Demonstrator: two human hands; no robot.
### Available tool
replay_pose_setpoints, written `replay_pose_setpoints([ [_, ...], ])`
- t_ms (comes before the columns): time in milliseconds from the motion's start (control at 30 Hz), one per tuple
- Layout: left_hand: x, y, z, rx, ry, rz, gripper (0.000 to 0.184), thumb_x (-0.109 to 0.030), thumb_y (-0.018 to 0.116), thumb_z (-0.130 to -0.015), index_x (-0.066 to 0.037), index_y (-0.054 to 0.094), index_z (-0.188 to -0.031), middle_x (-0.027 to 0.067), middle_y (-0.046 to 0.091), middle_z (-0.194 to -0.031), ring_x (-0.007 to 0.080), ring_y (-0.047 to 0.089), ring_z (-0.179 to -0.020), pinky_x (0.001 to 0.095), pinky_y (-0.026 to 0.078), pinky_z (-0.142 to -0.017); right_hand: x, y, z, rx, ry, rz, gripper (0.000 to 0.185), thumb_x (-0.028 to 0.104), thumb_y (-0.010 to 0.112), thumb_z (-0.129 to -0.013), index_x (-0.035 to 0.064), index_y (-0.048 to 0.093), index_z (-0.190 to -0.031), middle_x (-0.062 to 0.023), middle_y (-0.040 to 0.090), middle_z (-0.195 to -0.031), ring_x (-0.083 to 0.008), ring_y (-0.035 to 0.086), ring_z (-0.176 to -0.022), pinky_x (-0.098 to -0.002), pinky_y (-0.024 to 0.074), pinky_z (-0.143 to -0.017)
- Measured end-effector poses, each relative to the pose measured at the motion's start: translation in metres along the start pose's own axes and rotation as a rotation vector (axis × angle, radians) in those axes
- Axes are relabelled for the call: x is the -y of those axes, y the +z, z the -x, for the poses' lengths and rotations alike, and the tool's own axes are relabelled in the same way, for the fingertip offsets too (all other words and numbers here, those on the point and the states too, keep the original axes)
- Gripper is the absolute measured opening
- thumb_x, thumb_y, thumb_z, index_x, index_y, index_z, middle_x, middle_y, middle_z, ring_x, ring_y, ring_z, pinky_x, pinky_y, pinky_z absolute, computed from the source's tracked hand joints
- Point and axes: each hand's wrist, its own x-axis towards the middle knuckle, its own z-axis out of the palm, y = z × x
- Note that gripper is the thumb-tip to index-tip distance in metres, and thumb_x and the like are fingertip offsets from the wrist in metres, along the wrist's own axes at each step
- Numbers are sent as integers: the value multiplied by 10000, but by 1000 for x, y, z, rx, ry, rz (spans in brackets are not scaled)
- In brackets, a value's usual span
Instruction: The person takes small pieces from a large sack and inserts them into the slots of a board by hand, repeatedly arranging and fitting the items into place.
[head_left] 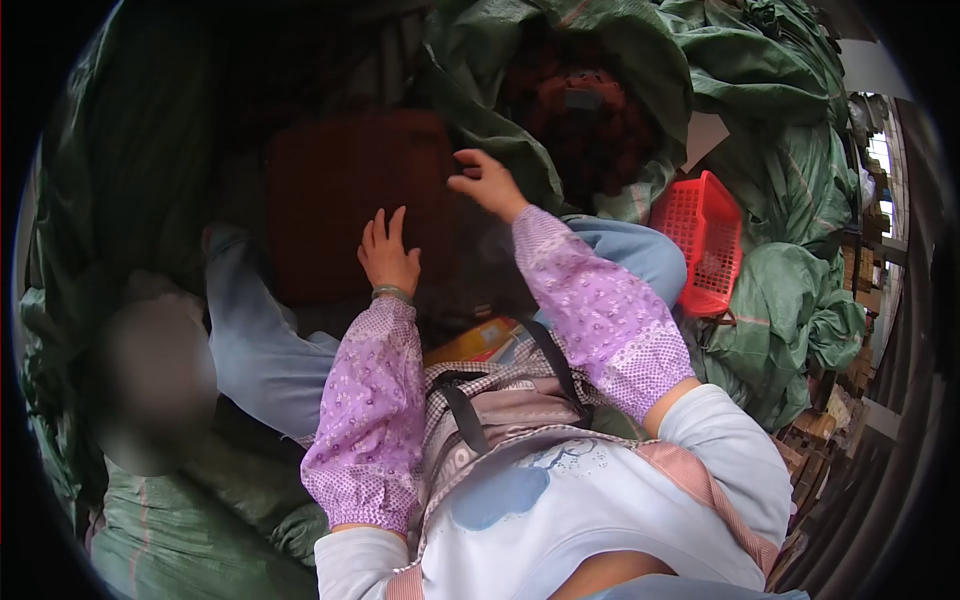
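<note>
In the head view my left hand (389,255) is raised with its fingers apart over the near part of a dark reddish board or box (350,190). Nothing shows in it. My right hand (489,184) is beyond the right edge of that reddish surface, beside an open green sack (520,150). Its thumb and forefinger stand apart, with nothing visible between them. The sack holds a mass of dark red items (590,135), too dim to make out singly. Purple flowered sleeves cover both forearms.
A red plastic basket (712,245) lies tilted right of my knee. More green sacks (770,300) surround me. A pale flat piece (704,138) rests by the open sack. Something yellow (478,340) lies near my lap. Stacked brown pieces (815,425) stand at the right.
</note>
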Motion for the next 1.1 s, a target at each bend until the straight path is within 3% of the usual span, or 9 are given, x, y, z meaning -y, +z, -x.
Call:
replay_pose_setpoints([
  [33, -3, -4, 3, 247, -63, -84, 850, -163, 712, -645, -293, 211, -1319, 63, 151, -1392, 300, 141, -1279, 582, 213, -960, -7, 18, 7, 47, -83, 103, 566, 235, 704, -632, 73, 485, -1128, -121, 545, -1086, -260, 553, -959, -347, 448, -814],
  [167, 1, -1, 8, 465, -14, -331, 1089, -237, 765, -588, -339, -7, -1350, 41, -98, -1424, 290, -73, -1308, 612, 163, -965, 0, 44, 21, 90, -119, 601, 466, 263, 711, -610, 57, 541, -992, -134, 581, -984, -285, 564, -907, -381, 453, -780],
  [233, 1, 3, 6, 474, -18, -344, 1092, -231, 765, -589, -334, -11, -1351, 49, -104, -1423, 296, -77, -1307, 611, 155, -967, -5, 35, 8, 159, -38, 467, 409, 263, 710, -608, 43, 571, -923, -134, 604, -922, -279, 576, -883, -378, 457, -764],
  [333, 2, 7, 4, 467, -14, -361, 1096, -232, 762, -592, -328, -23, -1352, 55, -114, -1421, 304, -84, -1306, 610, 145, -970, -8, 17, 1, -109, 117, 291, 372, 257, 694, -634, 25, 592, -906, -132, 620, -876, -264, 594, -848, -355, 463, -743],
  [467, 3, 10, 6, 448, -9, -363, 1085, -254, 754, -603, -326, -28, -1352, 57, -121, -1420, 307, -89, -1304, 610, 139, -971, -23, 11, 11, 320, 119, -45, 381, 273, 708, -622, 8, 605, -876, -124, 621, -822, -251, 595, -777, -319, 463, -695],
  [600, 7, 14, 7, 442, 5, -358, 1080, -284, 749, -605, -330, -31, -1351, 57, -121, -1420, 304, -95, -1304, 615, 139, -967, -16, 30, 40, 258, -208, 453, 392, 256, 706, -595, 76, 600, -926, -119, 554, -905, -292, 535, -871, -359, 429, -789],
  [800, 7, 14, 8, 428, 6, -362, 1072, -285, 743, -616, -340, -39, -1348, 47, -122, -1421, 294, -104, -1305, 608, 128, -973, -3, 37, 48, 304, -47, 513, 346, 191, 683, -619, 77, 594, -934, -156, 583, -909, -300, 553, -894, -366, 434, -792],
  [1033, 7, 13, 6, 438, -4, -363, 1078, -294, 741, -620, -345, -55, -1345, 45, -127, -1420, 292, -107, -1305, 599, 127, -978, -38, 71, 61, -54, 490, -479, 369, 144, 667, -690, -54, 539, -975, -115, 593, -910, -205, 574, -824, -314, 455, -726],
  [1100, 8, 16, 8, 421, 9, -374, 1098, -300, 750, -606, -350, -64, -1342, 41, -132, -1419, 288, -109, -1305, 601, 133, -976, -27, 74, 68, -137, 516, -515, 323, 118, 654, -688, -22, 549, -959, -118, 583, -935, -218, 564, -863, -311, 449, -729],
])
